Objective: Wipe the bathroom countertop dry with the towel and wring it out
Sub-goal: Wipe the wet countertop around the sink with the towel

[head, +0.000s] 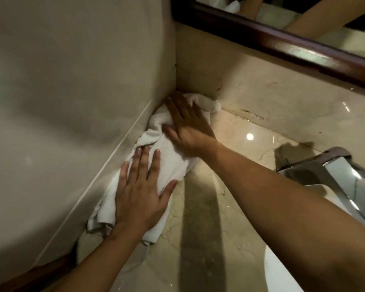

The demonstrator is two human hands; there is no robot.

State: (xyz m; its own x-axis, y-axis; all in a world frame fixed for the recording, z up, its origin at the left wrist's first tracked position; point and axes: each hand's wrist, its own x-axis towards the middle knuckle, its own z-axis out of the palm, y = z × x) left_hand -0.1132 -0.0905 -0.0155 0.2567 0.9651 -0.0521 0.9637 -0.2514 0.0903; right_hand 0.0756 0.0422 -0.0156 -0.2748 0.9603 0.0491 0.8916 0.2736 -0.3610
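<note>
A crumpled white towel lies along the left wall on the beige marble countertop, stretching into the back corner. My left hand presses flat on the near part of the towel, fingers straight and spread. My right hand presses flat on the far part, fingertips reaching the corner where the two walls meet. Both palms cover much of the cloth.
A chrome faucet stands at the right, beside the white sink basin rim. A dark wood-framed mirror hangs above the back ledge. The left wall meets the counter in a raised strip. A dark wooden edge shows bottom left.
</note>
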